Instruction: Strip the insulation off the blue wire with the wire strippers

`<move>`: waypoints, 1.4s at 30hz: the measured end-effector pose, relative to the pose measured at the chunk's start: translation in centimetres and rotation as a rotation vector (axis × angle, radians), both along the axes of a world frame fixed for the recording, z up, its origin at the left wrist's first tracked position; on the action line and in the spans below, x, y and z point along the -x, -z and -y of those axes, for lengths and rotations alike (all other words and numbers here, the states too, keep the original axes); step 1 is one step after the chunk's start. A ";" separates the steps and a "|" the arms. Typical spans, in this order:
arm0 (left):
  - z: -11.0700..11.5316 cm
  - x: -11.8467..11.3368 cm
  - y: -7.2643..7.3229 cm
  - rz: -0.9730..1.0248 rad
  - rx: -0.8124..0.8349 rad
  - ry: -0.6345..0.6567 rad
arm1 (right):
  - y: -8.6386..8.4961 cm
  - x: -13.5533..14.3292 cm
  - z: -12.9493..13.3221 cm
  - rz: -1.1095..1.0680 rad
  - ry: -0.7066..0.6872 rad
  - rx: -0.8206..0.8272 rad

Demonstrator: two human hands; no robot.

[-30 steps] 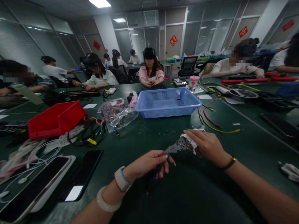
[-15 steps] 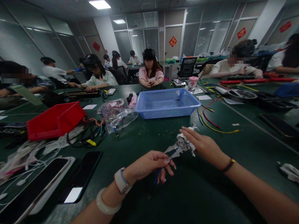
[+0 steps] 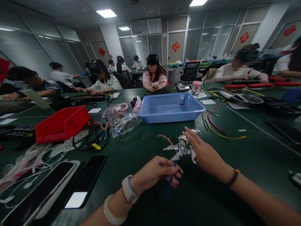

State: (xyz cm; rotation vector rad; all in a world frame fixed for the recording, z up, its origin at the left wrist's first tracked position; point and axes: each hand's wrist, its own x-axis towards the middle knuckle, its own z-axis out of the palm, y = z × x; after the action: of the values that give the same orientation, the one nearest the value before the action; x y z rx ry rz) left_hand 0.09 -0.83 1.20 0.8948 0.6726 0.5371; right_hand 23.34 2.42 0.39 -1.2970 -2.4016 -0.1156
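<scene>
Between the thumb and fingers of my left hand [image 3: 162,171] is a blue wire [image 3: 168,185], its lower end hanging toward the table. Bare copper strands [image 3: 165,137] curl out beyond the jaws of a metal wire stripper [image 3: 182,148]. My right hand [image 3: 205,153] is closed around the stripper's handles, which are wrapped in white material. The stripper's jaws are spread, with the wire passing by them just above my left fingertips.
A blue basket [image 3: 172,117] stands ahead, with a clear bag of wires [image 3: 121,117] and a red bin [image 3: 62,124] to its left. Two phones [image 3: 87,179] lie at the near left. Yellow and red wires [image 3: 218,133] lie right. People sit across the table.
The blue wire now stands more upright, and its copper strands have come into view above the jaws. The stripper's jaws are spread wider. The camera view has shifted slightly.
</scene>
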 end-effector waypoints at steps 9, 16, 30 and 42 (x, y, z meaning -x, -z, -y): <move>-0.3 0.3 0.3 0.014 -0.008 -0.023 | -0.1 1.1 -1.1 0.020 -0.076 -0.071; -0.7 0.2 0.7 -0.020 -0.077 -0.089 | 1.2 1.7 -2.4 0.062 -0.056 -0.188; -0.3 -0.1 0.9 -0.072 -0.061 -0.007 | 0.6 0.6 -2.3 0.211 -0.063 -0.291; -0.8 0.2 1.3 -0.056 -0.036 -0.093 | -0.6 -1.5 -3.5 0.160 0.121 -0.164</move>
State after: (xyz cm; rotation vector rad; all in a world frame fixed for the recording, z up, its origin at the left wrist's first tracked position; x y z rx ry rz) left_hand -0.11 -0.04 -0.07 0.9178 0.7604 0.6106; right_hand 24.83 5.95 0.99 -1.4018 -2.3838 -0.4582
